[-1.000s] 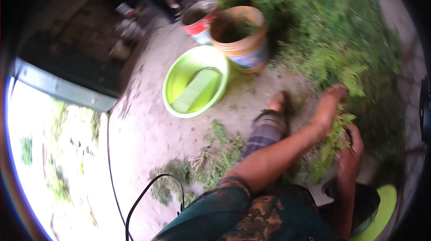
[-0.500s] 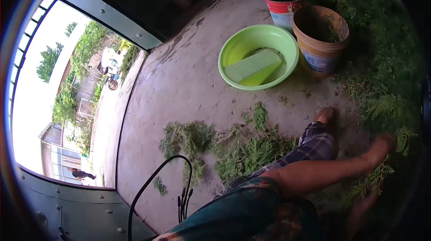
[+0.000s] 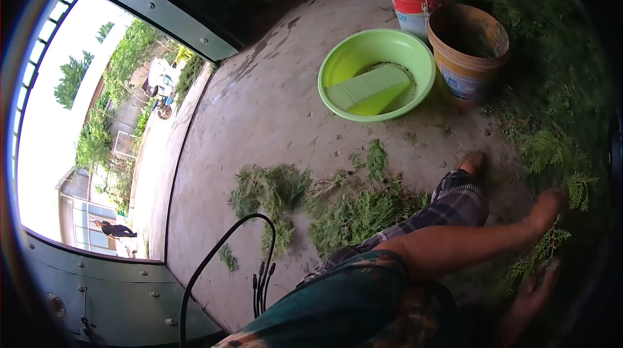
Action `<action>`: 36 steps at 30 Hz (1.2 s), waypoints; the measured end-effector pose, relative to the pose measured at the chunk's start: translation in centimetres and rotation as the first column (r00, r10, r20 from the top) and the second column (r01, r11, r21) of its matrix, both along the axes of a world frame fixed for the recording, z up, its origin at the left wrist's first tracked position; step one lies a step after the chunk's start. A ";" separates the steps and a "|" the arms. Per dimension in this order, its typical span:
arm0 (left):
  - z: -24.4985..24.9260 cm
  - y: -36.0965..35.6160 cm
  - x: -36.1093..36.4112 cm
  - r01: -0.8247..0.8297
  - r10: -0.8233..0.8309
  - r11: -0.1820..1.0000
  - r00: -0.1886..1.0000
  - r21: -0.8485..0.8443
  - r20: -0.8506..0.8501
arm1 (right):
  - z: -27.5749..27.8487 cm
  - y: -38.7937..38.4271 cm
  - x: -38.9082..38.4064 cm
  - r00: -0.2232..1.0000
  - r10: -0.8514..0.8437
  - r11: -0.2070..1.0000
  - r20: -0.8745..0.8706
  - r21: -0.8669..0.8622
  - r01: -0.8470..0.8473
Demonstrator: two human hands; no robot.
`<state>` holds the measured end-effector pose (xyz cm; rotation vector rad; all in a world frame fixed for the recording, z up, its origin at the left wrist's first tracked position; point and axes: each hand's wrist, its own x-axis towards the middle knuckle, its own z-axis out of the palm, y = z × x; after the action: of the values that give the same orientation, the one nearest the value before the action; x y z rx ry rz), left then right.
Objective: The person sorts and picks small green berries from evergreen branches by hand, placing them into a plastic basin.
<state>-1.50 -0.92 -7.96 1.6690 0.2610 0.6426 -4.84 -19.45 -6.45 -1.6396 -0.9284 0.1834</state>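
My left hand (image 3: 549,210) is closed round a leafy green sprig (image 3: 579,191), its flat, feathery leaves showing beyond the fingers. More leafy stems (image 3: 542,254) hang between my two hands. Below them, my right hand (image 3: 538,288) is in shade, fingers apart close to the lower leaves, with nothing visible in it. A large heap of the same greenery (image 3: 551,114) lies around and behind the hands, dark toward the right edge. My outstretched leg in plaid trousers (image 3: 457,199) lies beside the left forearm.
Cut greenery (image 3: 363,215) lies in piles on the concrete floor. A green basin (image 3: 334,66) with a built-in washboard stands near an orange bucket (image 3: 464,82) and a red-and-white bucket (image 3: 410,14). A black cable (image 3: 214,257) loops near my body. A person (image 3: 117,230) is outside the doorway.
My right hand has come up toward the lower leaves and shows more clearly. The left hand has shifted slightly up and left, still with the sprig. The view has tilted slightly.
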 end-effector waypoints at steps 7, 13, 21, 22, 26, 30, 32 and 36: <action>-1.2 -0.3 -0.6 -0.050 0.109 0.850 0.991 -0.524 0.083 | -3.5 0.8 0.7 0.921 -0.271 0.943 -0.280 -0.271 0.195; -1.3 1.1 -2.0 -0.188 0.154 0.772 0.982 -0.607 -0.108 | -2.3 4.1 0.0 0.862 -0.292 0.931 -0.414 -0.329 0.157; -1.7 2.4 -2.4 -0.303 0.225 0.737 0.953 -0.604 -0.204 | -1.3 6.4 -0.2 0.829 -0.271 0.930 -0.490 -0.356 0.094; -2.4 1.9 -1.6 -0.380 0.327 0.731 0.924 -0.567 -0.198 | -1.2 6.4 -0.2 0.824 -0.271 0.932 -0.498 -0.351 0.094; -0.4 2.6 -2.5 -0.381 0.328 0.690 0.923 -0.616 -0.203 | -0.4 6.3 0.2 0.802 -0.251 0.943 -0.542 -0.323 0.077; 0.9 5.8 -4.7 -0.246 0.257 0.656 0.962 -0.714 -0.095 | 0.3 5.3 2.0 0.722 -0.081 0.991 -0.687 -0.133 -0.015; 3.7 6.6 -7.6 -0.112 0.139 0.547 0.989 -0.830 -0.041 | 1.5 6.0 0.6 0.458 0.260 0.966 -0.850 0.232 -0.117; 6.4 9.1 -8.1 0.234 -0.066 0.142 0.972 -0.962 0.227 | 7.1 10.4 -0.9 0.141 0.476 0.872 -0.868 0.487 0.056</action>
<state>-9.63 8.20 -1.55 0.2807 0.3107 0.2472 -5.73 -9.04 0.61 -0.5997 -0.0705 1.0842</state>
